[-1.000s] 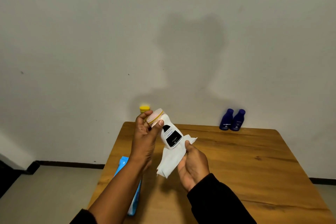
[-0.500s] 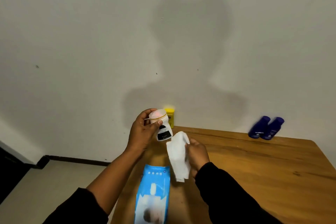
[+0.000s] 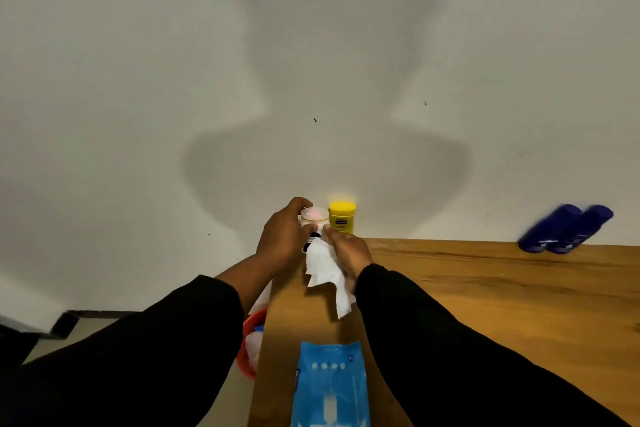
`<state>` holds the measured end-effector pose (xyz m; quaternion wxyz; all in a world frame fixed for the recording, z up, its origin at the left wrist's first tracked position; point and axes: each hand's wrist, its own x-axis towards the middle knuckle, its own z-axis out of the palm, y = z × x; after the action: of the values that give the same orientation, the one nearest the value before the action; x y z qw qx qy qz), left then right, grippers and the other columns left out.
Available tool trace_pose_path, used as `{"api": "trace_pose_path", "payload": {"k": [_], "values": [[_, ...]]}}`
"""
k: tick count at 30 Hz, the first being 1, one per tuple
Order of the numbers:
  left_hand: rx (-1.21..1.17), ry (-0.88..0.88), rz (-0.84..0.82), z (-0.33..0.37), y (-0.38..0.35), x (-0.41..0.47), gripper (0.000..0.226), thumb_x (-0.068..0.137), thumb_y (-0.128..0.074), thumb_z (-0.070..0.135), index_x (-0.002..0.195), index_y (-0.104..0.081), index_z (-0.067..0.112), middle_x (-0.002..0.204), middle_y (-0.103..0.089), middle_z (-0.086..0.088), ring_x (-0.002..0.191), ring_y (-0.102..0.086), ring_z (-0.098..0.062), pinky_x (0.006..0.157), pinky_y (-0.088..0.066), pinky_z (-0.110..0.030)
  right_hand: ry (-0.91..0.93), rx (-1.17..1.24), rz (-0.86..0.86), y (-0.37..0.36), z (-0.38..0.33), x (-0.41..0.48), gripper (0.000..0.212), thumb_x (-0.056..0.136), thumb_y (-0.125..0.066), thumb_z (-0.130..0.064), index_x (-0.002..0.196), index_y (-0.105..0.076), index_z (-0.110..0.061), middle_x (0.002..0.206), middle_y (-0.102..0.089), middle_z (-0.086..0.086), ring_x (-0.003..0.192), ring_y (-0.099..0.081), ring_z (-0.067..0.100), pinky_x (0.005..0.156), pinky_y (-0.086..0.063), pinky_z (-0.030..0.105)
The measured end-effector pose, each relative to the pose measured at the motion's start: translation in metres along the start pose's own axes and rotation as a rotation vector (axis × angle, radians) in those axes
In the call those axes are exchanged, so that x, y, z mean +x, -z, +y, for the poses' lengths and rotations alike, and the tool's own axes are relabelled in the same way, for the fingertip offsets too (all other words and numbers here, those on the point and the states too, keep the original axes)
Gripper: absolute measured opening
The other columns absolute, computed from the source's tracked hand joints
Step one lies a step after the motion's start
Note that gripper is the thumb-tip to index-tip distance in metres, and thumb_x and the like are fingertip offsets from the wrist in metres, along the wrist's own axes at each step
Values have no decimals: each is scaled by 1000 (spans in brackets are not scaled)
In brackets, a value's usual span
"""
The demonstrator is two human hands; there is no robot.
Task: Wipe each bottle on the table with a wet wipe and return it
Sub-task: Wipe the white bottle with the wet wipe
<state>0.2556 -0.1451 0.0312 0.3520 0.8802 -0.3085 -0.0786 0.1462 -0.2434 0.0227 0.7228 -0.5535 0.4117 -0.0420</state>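
Centre frame: left hand [image 3: 284,240] grips white bottle [image 3: 314,219] upright, steadying it. Right hand [image 3: 347,251] pinches wet wipe [image 3: 323,269] against it for wiping.

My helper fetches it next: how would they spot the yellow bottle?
Start at the wooden table. At its back left corner stands the yellow bottle, beside the white bottle the left hand grips. It alone is yellow; the blue bottles are far right.

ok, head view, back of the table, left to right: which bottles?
White bottle, gripped by the left hand → yellow jar → first blue bottle → second blue bottle. The right hand holds the wet wipe.
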Motion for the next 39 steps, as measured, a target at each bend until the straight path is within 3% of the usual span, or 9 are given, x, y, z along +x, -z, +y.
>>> {"api": "trace_pose_path", "payload": {"k": [6, 9, 14, 18, 23, 28, 33, 36, 39], "values": [[-10, -3, -32, -29, -24, 18, 31, 87, -66, 38, 114, -52, 35, 109, -66, 7, 88, -60, -13, 68, -45, -18, -24, 52, 48, -14, 5, 34, 41, 83, -66, -55, 88, -68, -14, 101, -73, 13, 99, -66, 31, 98, -51, 47], [-10, -18, -29, -37, -29, 24, 32, 89, -66, 34, 119, -56, 32, 117, -62, 3, 91, -56, -11, 76, -46, -21, -35, 57, 70, -23, 9, 46, 41, 82, -67, -55, 87, -69, -14, 101, -73, 13, 100, -66, 32, 98, -51, 47], [-60, 12, 2, -39, -31, 31, 33, 90, -66, 28, 121, -57, 28, 120, -57, -1, 96, -57, -14, 78, -45, -21, -4, 32, 114, -37, 14, 61, 50, 86, -63, -53, 90, -69, -3, 102, -71, 22, 101, -65, 37, 97, -50, 51], [-172, 94, 42, -36, -32, 23, 43, 87, -70, 24, 125, -51, 19, 117, -57, 2, 99, -61, -20, 84, -52, -30, -40, 80, 123, -42, 15, 65, 39, 86, -63, -52, 83, -67, -14, 97, -73, 16, 96, -68, 34, 95, -53, 49], [-304, 208, 96, -33, -33, 23, 32, 90, -67, 26, 117, -54, 13, 114, -59, 0, 97, -57, -14, 81, -41, -23, -69, 172, 135, -48, 13, 67, 38, 81, -67, -50, 94, -66, -14, 98, -73, 13, 94, -69, 33, 92, -55, 48], [-358, 252, 90, -31, -33, 23, 28, 93, -63, 26, 116, -55, 12, 114, -61, -3, 96, -55, -13, 81, -41, -23, -67, 137, 168, -50, 15, 69, 42, 84, -64, -53, 96, -65, -12, 103, -72, 15, 98, -67, 34, 95, -52, 48], [-361, 264, 84, -30, -31, 21, 33, 91, -65, 30, 117, -54, 13, 111, -61, -1, 99, -59, -18, 83, -44, -25, -48, 113, 193, -48, 15, 68, 34, 86, -62, -51, 83, -63, -17, 101, -72, 15, 97, -67, 34, 95, -52, 48], [-307, 279, 200, -26, -29, 14, 35, 92, -62, 37, 118, -50, 16, 117, -58, -2, 99, -60, -19, 84, -52, -33, -4, 93, 275, -40, 14, 63, 36, 89, -58, -46, 84, -64, -11, 95, -71, 15, 91, -66, 33, 85, -55, 43], [-49, 79, 345, -19, -29, 8, 26, 94, -57, 34, 114, -52, 19, 117, -57, -4, 103, -58, -21, 86, -51, -35, 100, -29, 507, -25, 16, 56, 26, 89, -58, -35, 97, -57, -10, 98, -65, 11, 83, -59, 27, 65, -43, 29]]}}
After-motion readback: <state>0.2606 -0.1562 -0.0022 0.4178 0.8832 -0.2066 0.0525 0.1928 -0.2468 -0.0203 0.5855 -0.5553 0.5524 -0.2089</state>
